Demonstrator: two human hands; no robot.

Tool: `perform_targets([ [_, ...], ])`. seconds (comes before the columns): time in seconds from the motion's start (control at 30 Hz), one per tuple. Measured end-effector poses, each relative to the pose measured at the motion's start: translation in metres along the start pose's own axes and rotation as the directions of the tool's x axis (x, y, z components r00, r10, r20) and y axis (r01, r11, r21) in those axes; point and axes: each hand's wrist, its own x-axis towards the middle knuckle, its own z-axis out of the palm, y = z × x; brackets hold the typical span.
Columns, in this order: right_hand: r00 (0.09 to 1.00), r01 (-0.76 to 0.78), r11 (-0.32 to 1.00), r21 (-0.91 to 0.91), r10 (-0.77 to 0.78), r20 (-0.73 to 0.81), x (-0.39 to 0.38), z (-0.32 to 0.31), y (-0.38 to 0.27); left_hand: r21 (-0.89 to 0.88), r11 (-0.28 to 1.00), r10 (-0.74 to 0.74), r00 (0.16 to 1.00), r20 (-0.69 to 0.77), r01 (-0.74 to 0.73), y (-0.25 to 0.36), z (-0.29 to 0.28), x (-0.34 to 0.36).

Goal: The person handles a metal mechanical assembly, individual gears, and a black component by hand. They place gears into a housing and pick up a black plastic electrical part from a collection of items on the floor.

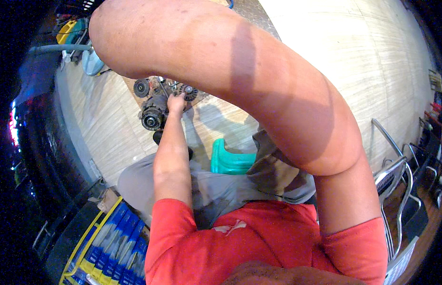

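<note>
My left hand (176, 102) reaches down to a group of dark metal machine parts on a board on the floor. Its fingers look curled in, but what they hold is too small to make out. Just to the right of the fingers is a toothed gear (189, 91). To the left lies a larger round housing with a shaft in its centre (152, 118), and farther back a dark ringed wheel (142, 87). My raised right arm (240, 71) crosses the upper view close to the camera and hides what lies behind. My right hand is out of the picture.
A green plastic stool (228, 159) stands by my legs. Lower left is a rack of blue-and-yellow packages (114, 242). Bent metal tubes (397, 175) rise at the right. Upper left holds a yellow-and-teal object (71, 32) and a grey hose (59, 48).
</note>
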Motion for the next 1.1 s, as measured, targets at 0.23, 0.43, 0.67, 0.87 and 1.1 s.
perform_targets([
  [0.23, 0.994, -0.037, 0.998, -0.047, 0.041, 0.100, 0.003, 0.008, 0.003, 0.012, 0.999, -0.042, 0.994, -0.100, 0.044, 0.021, 0.016, -0.014],
  [0.43, 0.973, -0.073, 0.993, -0.095, 0.092, 0.212, 0.006, 0.011, 0.006, 0.055, 0.992, -0.114, 0.993, 0.041, 0.112, 0.046, 0.011, -0.011],
  [0.67, 0.998, 0.022, 0.996, 0.091, -0.017, -0.057, -0.010, 0.035, 0.032, 0.127, 0.983, -0.128, 0.990, -0.051, 0.134, 0.037, 0.041, -0.006],
  [0.87, 0.929, -0.164, 0.981, -0.103, 0.189, 0.318, -0.008, -0.005, 0.022, 0.024, 0.993, -0.116, 0.990, -0.083, 0.118, 0.059, 0.013, -0.026],
  [1.1, 0.961, -0.113, 0.963, -0.243, 0.168, 0.218, -0.001, 0.024, 0.022, -0.882, 0.394, -0.059, 0.965, 0.256, 0.258, 0.072, -0.022, -0.046],
])
